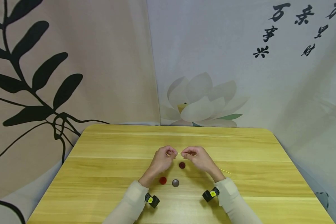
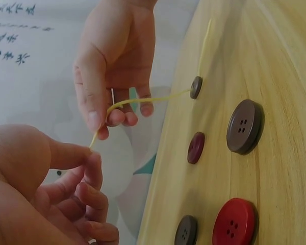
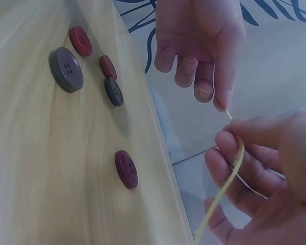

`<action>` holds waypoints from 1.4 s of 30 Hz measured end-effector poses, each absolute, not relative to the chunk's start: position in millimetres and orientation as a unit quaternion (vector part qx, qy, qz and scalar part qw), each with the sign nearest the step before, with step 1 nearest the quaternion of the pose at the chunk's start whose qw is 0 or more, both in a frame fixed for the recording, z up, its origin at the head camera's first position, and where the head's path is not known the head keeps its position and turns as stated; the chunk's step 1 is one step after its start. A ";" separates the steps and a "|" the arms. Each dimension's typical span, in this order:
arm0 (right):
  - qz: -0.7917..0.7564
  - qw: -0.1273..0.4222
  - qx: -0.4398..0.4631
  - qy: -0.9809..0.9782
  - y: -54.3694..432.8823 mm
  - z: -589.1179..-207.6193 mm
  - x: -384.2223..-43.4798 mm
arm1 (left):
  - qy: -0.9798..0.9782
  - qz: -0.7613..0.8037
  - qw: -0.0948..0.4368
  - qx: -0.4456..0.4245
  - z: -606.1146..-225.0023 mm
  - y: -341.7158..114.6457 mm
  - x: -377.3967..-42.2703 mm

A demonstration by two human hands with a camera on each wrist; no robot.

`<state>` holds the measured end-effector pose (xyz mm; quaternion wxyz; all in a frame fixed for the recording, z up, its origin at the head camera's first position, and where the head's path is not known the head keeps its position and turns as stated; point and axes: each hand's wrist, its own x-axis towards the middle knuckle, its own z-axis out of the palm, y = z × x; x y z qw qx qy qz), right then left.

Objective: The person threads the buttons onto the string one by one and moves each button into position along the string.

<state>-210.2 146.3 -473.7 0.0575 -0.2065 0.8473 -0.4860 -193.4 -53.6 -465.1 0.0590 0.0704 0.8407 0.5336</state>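
Note:
Between the fingertips of my left hand [image 1: 163,159] and right hand [image 1: 198,158], a thin yellow string [image 2: 158,98] is pinched, the two grips close together above the table. From the right hand the string runs back to a small brown button [image 2: 196,88], appears to pass through it, and trails along the tabletop. Below the hands lie a dark maroon button [image 1: 182,165], a red button [image 1: 162,180] and a large grey-brown button [image 1: 175,183]. The left wrist view also has a small maroon button [image 2: 196,148] and a dark button [image 2: 185,230].
The wooden table [image 1: 114,143] has light yellow grain, and its far edge meets hanging cloth printed with leaves, a lotus [image 1: 201,99] and dark characters. Each forearm, in a pale sleeve [image 1: 131,199], carries a small black wrist camera [image 1: 154,200].

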 end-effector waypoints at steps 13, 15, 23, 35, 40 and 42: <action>-0.485 0.064 -0.186 0.852 153.9 -475.5 -214.1 | 0.862 0.496 0.067 0.078 -476.3 -78.0 -207.4; -0.482 0.064 -0.182 0.855 156.3 -477.8 -216.2 | 0.862 0.495 0.076 0.078 -479.8 -83.3 -209.2; -0.521 0.080 -0.155 0.835 168.7 -490.4 -224.3 | 0.861 0.496 0.093 0.060 -494.3 -98.4 -213.6; -0.541 0.109 -0.087 0.830 180.8 -506.2 -236.8 | 0.853 0.498 0.142 0.062 -499.7 -105.9 -214.4; -0.545 0.110 -0.091 0.826 187.0 -514.7 -242.0 | 0.858 0.483 0.157 0.070 -501.4 -107.4 -213.3; -0.541 0.117 -0.095 0.828 189.7 -515.8 -242.6 | 0.859 0.481 0.163 0.073 -501.7 -107.6 -212.5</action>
